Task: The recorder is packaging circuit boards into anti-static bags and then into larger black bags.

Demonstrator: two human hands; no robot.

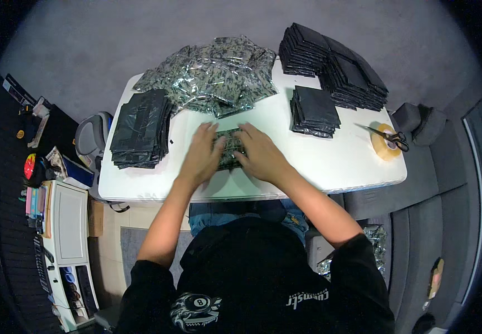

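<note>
A small folded packet of camouflage-patterned cloth in clear plastic [230,149] lies on the white table near its front edge. My left hand [201,153] rests along the packet's left side, its fingers stretched forward and its thumb toward the middle. On the right side, my right hand [261,154] lies with fingers extended and thumb over the plastic. Both hands touch the packet and partly cover it; their fingertips are slightly blurred. Just beyond them spreads a large heap of similar camouflage packets [218,72] in shiny clear plastic.
Stacked black plastic packages stand at the left [142,128], while a smaller black stack [314,111] and a larger one [345,72] sit at the right. Black-handled scissors [398,140] lie on a tape roll [383,146]. A grey sofa [419,183] adjoins the white table [330,167].
</note>
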